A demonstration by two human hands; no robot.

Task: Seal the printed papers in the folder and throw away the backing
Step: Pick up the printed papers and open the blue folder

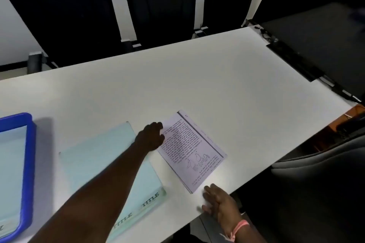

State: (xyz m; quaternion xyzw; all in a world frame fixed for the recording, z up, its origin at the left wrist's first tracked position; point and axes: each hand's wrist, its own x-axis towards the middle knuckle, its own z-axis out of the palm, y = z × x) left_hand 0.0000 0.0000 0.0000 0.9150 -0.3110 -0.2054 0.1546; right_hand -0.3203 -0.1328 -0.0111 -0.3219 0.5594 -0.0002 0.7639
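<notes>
A thin stack of printed papers point(192, 150) with text and a small drawing lies on the white table point(217, 77), right of centre. My left hand point(151, 136) reaches across and rests its curled fingers on the stack's left edge. Whether it grips the sheets I cannot tell. A pale blue translucent folder point(94, 163) marked "TITLE" lies flat to the left, partly under my left forearm. My right hand point(219, 203) lies on the table just below the papers' near corner, fingers spread and holding nothing.
A blue-rimmed tray point(28, 163) with a pale folder in it sits at the far left. Black office chairs point(160, 4) line the far side of the table. A black surface with cables point(316, 45) lies at the right; another dark chair point(316, 163) is near the right edge.
</notes>
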